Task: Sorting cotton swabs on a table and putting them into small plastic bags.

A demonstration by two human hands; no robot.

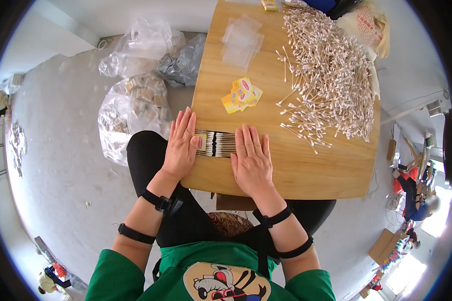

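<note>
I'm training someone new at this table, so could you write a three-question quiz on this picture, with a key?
1. True or false: the left hand and right hand both have their fingers stretched out.
2. What lies between the two hands? (A) a pair of scissors (B) a row of swabs (C) a cup
3. Which lies farther from the hands: the overlapping yellow cards or the clear plastic sheets?

Key: 1. True. 2. B. 3. The clear plastic sheets.
</note>
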